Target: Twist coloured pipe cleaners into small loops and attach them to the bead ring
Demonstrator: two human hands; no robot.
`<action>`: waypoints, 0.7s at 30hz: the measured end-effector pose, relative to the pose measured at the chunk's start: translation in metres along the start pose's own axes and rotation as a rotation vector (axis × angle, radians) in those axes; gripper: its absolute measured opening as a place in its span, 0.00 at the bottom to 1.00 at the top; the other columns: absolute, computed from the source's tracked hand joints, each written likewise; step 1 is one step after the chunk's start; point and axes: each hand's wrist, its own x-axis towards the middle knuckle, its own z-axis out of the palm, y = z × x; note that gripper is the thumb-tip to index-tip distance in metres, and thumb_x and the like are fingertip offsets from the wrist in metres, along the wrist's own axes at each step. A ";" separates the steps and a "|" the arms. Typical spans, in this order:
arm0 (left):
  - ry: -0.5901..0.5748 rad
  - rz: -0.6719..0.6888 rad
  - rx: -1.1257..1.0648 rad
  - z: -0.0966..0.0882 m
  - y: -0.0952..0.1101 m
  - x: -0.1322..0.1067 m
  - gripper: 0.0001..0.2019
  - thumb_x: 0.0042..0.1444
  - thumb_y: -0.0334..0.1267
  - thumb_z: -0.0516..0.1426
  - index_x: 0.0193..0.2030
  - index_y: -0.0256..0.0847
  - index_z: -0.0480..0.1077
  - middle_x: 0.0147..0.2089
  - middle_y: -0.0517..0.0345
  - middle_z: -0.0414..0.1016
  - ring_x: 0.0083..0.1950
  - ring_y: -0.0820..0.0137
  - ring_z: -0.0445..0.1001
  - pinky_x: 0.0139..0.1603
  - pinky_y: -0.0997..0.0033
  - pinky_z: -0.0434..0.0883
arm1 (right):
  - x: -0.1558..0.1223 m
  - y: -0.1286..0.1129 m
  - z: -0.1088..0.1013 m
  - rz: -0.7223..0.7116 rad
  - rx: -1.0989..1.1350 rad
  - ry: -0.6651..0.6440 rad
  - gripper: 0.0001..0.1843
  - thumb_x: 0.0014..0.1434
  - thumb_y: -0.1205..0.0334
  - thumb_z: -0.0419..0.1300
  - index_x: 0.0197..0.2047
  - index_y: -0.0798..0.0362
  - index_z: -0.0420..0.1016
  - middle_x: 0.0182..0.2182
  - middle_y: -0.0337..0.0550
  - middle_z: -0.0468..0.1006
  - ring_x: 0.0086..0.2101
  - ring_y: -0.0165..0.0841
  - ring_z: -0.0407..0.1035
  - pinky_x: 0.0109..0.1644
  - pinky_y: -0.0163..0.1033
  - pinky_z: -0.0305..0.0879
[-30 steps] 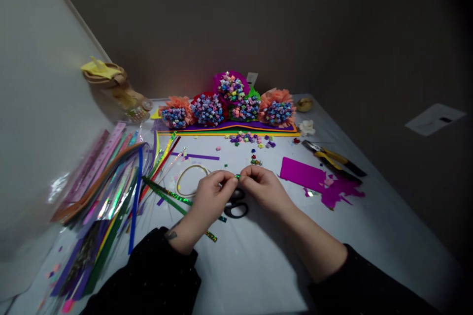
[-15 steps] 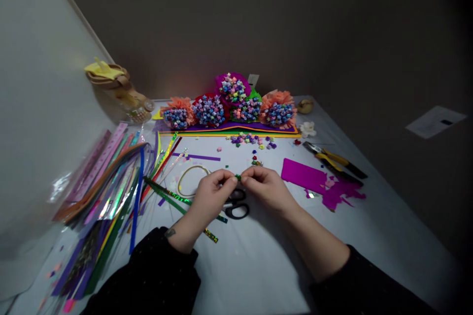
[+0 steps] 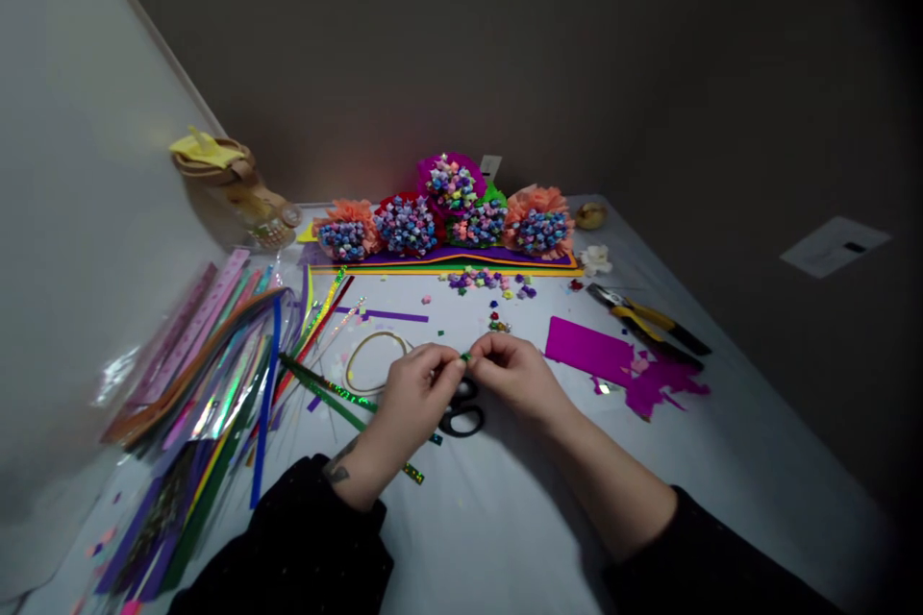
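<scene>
Green foil strip [image 3: 465,357] runs crosswise; left hand [image 3: 416,394] and right hand [image 3: 515,377] fingers pinch it

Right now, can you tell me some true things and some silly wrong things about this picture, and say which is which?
1. The left hand and right hand pinch a tiny green strip between them. True.
2. The left hand is holding the scissors. False: the scissors lie on the table, just below the hands.
3. The pliers with yellow handles lie to the right of the purple paper. True.
4. The paper flowers are the closest things to the person. False: they stand at the far end of the table, beyond the hands.
</scene>
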 end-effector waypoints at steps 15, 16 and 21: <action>0.051 0.178 -0.074 0.000 -0.004 0.004 0.08 0.57 0.29 0.55 0.38 0.37 0.76 0.36 0.54 0.78 0.39 0.71 0.75 0.40 0.73 0.72 | -0.001 0.000 -0.001 0.040 0.154 -0.061 0.06 0.42 0.63 0.62 0.22 0.55 0.70 0.19 0.35 0.68 0.22 0.26 0.58 0.29 0.35 0.53; 0.061 0.174 -0.071 0.000 -0.004 0.003 0.08 0.57 0.29 0.55 0.38 0.37 0.76 0.36 0.54 0.78 0.39 0.71 0.75 0.40 0.73 0.72 | -0.001 0.001 -0.001 0.042 0.166 -0.059 0.06 0.43 0.62 0.63 0.22 0.55 0.70 0.18 0.35 0.68 0.22 0.26 0.57 0.29 0.34 0.53; 0.106 0.174 -0.060 -0.001 -0.005 0.003 0.07 0.56 0.29 0.56 0.37 0.38 0.77 0.35 0.54 0.78 0.38 0.70 0.75 0.40 0.72 0.72 | -0.001 0.006 0.003 0.110 0.287 -0.091 0.10 0.45 0.58 0.65 0.24 0.55 0.71 0.15 0.31 0.62 0.17 0.22 0.50 0.23 0.33 0.45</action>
